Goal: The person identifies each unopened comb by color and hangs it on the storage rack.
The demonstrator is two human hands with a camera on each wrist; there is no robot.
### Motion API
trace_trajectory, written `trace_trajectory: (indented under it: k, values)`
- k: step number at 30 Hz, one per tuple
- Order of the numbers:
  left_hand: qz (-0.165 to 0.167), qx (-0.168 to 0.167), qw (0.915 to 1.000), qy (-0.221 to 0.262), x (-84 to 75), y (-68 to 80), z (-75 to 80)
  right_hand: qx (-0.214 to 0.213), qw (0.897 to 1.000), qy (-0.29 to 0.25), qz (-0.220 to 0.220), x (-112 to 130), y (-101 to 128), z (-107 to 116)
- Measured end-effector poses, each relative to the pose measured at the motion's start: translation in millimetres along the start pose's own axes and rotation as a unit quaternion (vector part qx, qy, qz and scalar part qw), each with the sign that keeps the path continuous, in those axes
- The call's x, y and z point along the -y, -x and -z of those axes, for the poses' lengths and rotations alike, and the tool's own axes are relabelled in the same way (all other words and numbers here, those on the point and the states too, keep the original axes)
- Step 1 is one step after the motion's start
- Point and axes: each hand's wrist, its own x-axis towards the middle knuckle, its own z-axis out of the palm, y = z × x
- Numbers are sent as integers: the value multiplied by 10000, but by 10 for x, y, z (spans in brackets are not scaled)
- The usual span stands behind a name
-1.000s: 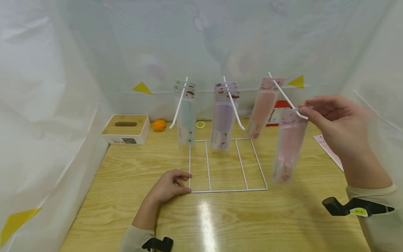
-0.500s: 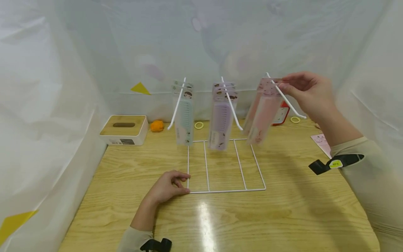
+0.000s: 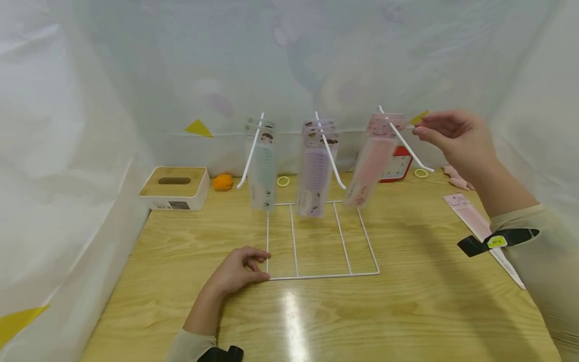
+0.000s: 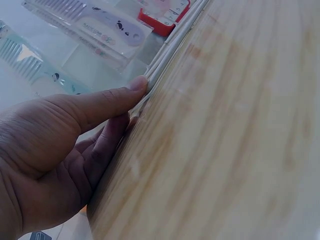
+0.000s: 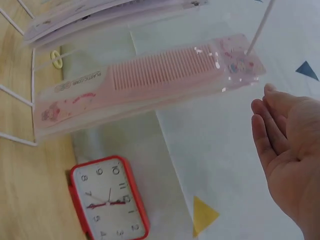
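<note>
My left hand [image 3: 237, 269] is at the front left corner of a white wire display rack [image 3: 323, 276], its thumb and fingers gripping the wire in the left wrist view. Three hooks of the rack carry packaged plastic combs: green combs [image 3: 264, 173] on the left, purple combs [image 3: 316, 168] in the middle, pink combs [image 3: 373, 161] on the right. Just right of the pink packs, my right hand [image 3: 461, 138] is in the air with nothing in it. The right wrist view shows its relaxed fingers apart from the pink comb pack [image 5: 160, 70], whose header is on the hook wire.
Another pink comb pack [image 3: 472, 221] lies on the wooden table [image 3: 407, 317] at the right, by a pink object [image 3: 456, 177]. Behind the rack stand a red-framed clock [image 3: 398, 165] and yellow rings [image 3: 283, 181]. A tissue box [image 3: 175, 188] and orange object [image 3: 222, 182] are back left.
The right hand slid a pink comb pack back along the right hook, against the other one, then let go and drew away to the right. The left hand stayed at the rack corner.
</note>
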Motion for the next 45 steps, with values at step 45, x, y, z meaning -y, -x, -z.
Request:
trace_trajectory:
  k: [45]
  values:
    - [-41,9,9998,212,33,13,-3,251,8922,4272,-1443,-2054,1003,1545]
